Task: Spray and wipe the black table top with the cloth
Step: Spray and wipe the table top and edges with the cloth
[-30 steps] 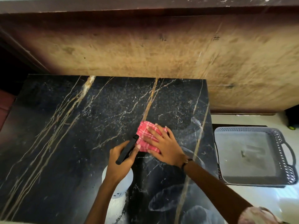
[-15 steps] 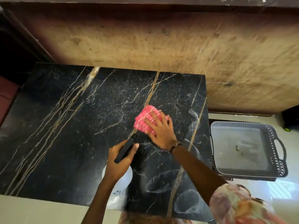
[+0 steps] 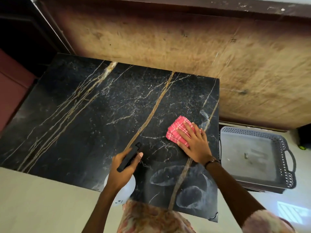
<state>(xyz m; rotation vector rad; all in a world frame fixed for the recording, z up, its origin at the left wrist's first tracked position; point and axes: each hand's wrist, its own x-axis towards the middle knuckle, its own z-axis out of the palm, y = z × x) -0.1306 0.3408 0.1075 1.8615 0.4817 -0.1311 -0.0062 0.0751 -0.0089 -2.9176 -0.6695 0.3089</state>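
The cloth (image 3: 178, 130) is a folded red-and-white checked pad lying flat on the black worktop (image 3: 84, 128), near the right edge and roughly midway between the front and back edges. The right hand (image 3: 193, 142) rests on it with fingers straight and spread, palm down; this grip is fully extended and pins the cloth by pressure alone, with nothing curled round it.

Handling, as a judgement: the cloth is light, soft and limp. It has no rigid edge to seize, so a flat palm over the centre of the folded stack is the sound contact; pressing near one corner is likely to let the layers unfold or bunch. The polished stone looks smooth, and pale smear rings near the front right corner suggest moisture, so the pad probably slides easily under light load.

Orientation: the pad is roughly rectangular and sits skewed to the worktop edges. Its long axis appears to run from near left to far right, with one corner directed towards the back; the fingers point up and to the left across it.

The left hand (image 3: 124, 167) grips the spray bottle (image 3: 129, 156), fingers wrapped round the black head. The nozzle points away and to the right; the white body hangs over the front edge
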